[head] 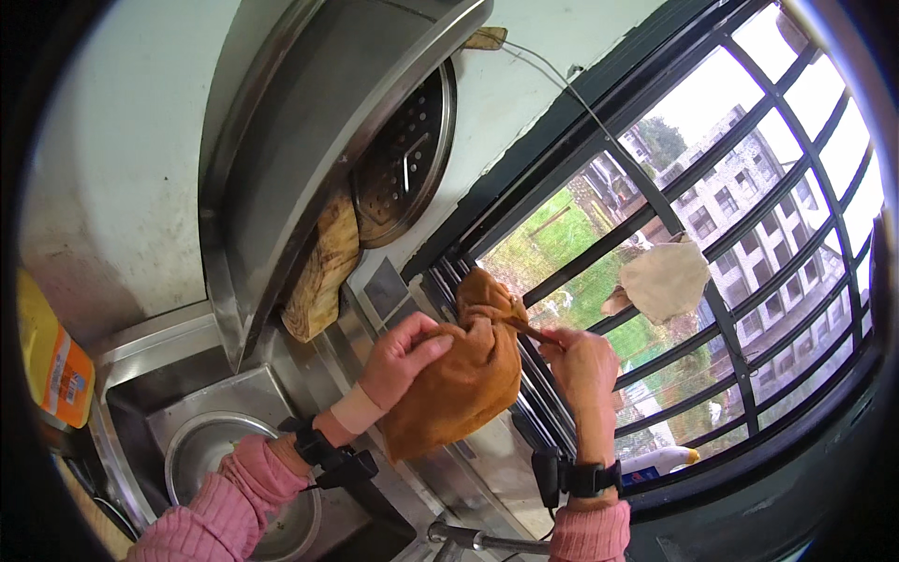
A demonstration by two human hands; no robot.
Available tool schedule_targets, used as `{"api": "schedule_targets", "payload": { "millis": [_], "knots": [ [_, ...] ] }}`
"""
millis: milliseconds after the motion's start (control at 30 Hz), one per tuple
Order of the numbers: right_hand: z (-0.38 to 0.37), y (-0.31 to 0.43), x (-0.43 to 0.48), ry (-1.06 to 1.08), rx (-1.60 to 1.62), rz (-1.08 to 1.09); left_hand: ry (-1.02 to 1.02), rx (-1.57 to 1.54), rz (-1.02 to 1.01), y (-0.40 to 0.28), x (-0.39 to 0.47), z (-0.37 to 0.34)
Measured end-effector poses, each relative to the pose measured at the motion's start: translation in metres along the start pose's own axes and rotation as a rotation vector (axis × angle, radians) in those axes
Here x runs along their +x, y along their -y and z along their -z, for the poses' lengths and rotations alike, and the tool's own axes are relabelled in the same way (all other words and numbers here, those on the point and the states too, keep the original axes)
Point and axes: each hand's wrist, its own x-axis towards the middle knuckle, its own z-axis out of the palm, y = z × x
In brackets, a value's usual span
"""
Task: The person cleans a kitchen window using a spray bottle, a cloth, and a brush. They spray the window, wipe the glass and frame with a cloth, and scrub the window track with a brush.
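Note:
An orange-brown cloth hangs in front of the window sill, bunched and twisted near its top. My left hand pinches its upper left edge between thumb and fingers. On the other side, my right hand grips a narrow, taut brown strip that runs out from the gathered part. Whether the strip is a corner of the same cloth cannot be told. Folds hide whatever lies inside or behind the bunched top.
Below left, a metal basin sits in a steel sink beside a faucet. A wooden block and a perforated metal lid stand behind a steel panel. Window bars rise at right, with a pale cloth hanging there.

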Motion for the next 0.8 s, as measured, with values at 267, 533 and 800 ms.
{"api": "schedule_targets", "payload": {
  "millis": [267, 533, 800],
  "knots": [
    [-0.074, 0.025, 0.019, -0.03, 0.503, -0.23, -0.18, -0.024, -0.042, 0.028, 0.028, 0.044],
    [-0.059, 0.002, -0.029, -0.48, 1.089, -0.353, 0.166, 0.08, 0.111, -0.007, -0.018, -0.015],
    [0.027, 0.002, -0.042, -0.064, 0.177, -0.095, 0.285, -0.035, 0.14, -0.037, -0.04, -0.027]
  ]
}}
